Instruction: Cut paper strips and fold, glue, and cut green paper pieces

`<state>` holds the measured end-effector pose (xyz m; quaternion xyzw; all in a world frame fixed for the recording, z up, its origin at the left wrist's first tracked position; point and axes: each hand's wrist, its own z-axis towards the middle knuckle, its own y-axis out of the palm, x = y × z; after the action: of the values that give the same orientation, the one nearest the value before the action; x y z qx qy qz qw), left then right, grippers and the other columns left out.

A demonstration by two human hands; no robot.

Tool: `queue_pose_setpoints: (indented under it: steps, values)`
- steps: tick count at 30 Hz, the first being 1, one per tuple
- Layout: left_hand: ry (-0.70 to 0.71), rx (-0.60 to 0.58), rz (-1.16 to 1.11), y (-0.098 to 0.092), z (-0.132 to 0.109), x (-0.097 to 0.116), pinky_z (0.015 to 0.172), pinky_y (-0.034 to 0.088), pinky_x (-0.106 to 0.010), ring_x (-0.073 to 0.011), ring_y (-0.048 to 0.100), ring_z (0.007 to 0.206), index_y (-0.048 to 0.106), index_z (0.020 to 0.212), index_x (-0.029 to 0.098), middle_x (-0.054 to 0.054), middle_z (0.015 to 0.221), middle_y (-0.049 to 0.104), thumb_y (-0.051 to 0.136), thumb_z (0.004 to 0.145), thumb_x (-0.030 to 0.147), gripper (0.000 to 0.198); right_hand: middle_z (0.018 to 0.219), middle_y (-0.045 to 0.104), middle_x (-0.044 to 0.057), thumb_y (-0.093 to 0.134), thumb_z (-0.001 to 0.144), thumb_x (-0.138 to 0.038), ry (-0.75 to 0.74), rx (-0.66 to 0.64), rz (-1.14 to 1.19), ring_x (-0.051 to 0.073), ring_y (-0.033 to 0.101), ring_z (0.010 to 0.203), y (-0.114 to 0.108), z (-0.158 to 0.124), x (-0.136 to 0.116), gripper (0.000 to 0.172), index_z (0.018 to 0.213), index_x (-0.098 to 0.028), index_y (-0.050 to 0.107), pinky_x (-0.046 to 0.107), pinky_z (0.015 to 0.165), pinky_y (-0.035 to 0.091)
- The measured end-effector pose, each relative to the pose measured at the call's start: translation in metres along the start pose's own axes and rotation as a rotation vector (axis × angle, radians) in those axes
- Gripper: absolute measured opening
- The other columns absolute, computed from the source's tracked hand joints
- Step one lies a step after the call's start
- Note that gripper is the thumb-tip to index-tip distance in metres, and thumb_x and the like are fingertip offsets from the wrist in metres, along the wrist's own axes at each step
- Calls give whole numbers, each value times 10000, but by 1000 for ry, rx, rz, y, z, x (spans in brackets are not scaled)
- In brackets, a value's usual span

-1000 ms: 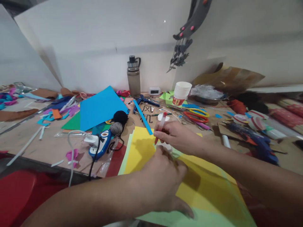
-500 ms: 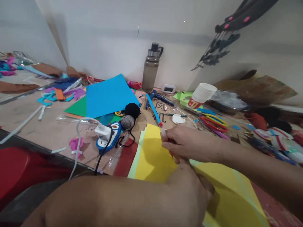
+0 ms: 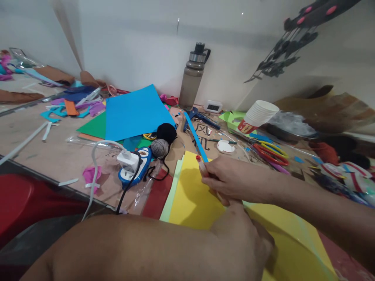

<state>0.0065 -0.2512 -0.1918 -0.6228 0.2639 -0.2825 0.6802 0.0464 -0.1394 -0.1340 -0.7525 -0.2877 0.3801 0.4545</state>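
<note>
My right hand (image 3: 234, 177) is closed around a pen (image 3: 202, 166) with a translucent white barrel and a red end. The red end points away from me, just left of a blue strip (image 3: 195, 136). Below it, my left hand (image 3: 243, 238) rests over a yellow paper sheet (image 3: 193, 195), close against the right hand. Its fingers are mostly hidden behind the back of the hand and wrist. Light green paper (image 3: 171, 195) shows under the yellow sheet's left edge. The pen's lower end is concealed by my hands.
A water bottle (image 3: 191, 80) stands by the wall. Left are blue paper (image 3: 137, 113), yarn balls (image 3: 166, 133) and a power strip (image 3: 143, 162) with cables. Right of centre are a glue gun (image 3: 205, 118), stacked paper cups (image 3: 259, 117), a white lid (image 3: 225, 146) and scissors (image 3: 269, 154).
The pen's red end has shifted from the blue strip's near end to its left side. Both hands sit slightly farther right in view, and the camera's view has moved a little.
</note>
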Motion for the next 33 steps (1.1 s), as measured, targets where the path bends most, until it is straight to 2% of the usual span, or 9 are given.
queue_pose_setpoints:
  steps: [4, 10, 16, 20, 22, 24, 28, 31, 33]
  values:
    - [17, -4, 23, 9, 4, 1, 779, 424, -574, -337, 622, 755, 736, 893, 193, -127, 781, 702, 675, 570, 673, 582, 585, 570, 1, 445, 884, -239, 20, -8, -97, 111, 459, 514, -4, 4, 2, 241, 652, -198, 493, 249, 491, 261]
    - [30, 25, 124, 12, 2, 1, 757, 424, -578, -397, 627, 824, 726, 1017, 166, -169, 875, 707, 602, 566, 764, 759, 618, 613, 14, 437, 897, -261, 75, -14, 2, 112, 499, 529, -11, 1, 3, 265, 662, -189, 536, 248, 485, 279]
    - [22, -121, 74, 0, 5, 0, 772, 424, -563, -388, 619, 873, 719, 1038, 191, -163, 910, 704, 621, 634, 669, 634, 601, 614, 0, 463, 884, -247, 13, -12, 0, 102, 497, 511, -6, 0, 4, 258, 645, -192, 543, 240, 493, 290]
    - [22, -67, 65, 2, 3, 0, 790, 410, -573, -387, 615, 870, 723, 1023, 210, -148, 889, 705, 666, 643, 550, 513, 611, 619, 9, 453, 883, -250, 36, 28, -22, 114, 501, 517, -3, 3, 9, 263, 646, -194, 553, 247, 484, 292]
    - [23, -4, 63, 3, 0, -1, 815, 391, -590, -392, 610, 883, 722, 1020, 218, -150, 896, 704, 661, 641, 573, 523, 600, 610, 9, 460, 884, -281, 67, 66, 9, 117, 493, 510, -3, 2, 12, 293, 624, -194, 562, 251, 482, 305]
    - [19, 3, 56, 0, -2, -4, 844, 364, -611, -409, 607, 901, 708, 1046, 194, -172, 911, 698, 602, 646, 680, 639, 603, 604, 7, 467, 888, -320, 98, 129, 82, 122, 497, 518, -4, -2, 16, 316, 626, -194, 590, 255, 495, 330]
    - [18, -132, 43, -23, -3, -10, 881, 330, -617, -412, 613, 885, 656, 1099, 153, -174, 864, 687, 460, 645, 831, 839, 670, 618, 9, 459, 908, -372, 128, 316, 270, 135, 548, 599, -4, -20, 25, 338, 704, -191, 659, 254, 554, 390]
    - [14, -212, 32, -40, -2, -14, 865, 358, -570, -400, 612, 904, 625, 1098, 136, -167, 840, 677, 438, 683, 821, 823, 657, 601, 8, 462, 916, -434, 145, 448, 362, 130, 542, 591, 1, -35, 35, 381, 720, -182, 670, 248, 542, 396]
    - [10, -209, 0, -46, -2, -20, 828, 391, -521, -374, 619, 876, 616, 1063, 127, -160, 815, 671, 450, 708, 791, 771, 648, 591, 13, 482, 906, -475, 172, 521, 421, 127, 522, 568, 6, -45, 41, 405, 721, -172, 676, 247, 515, 388]
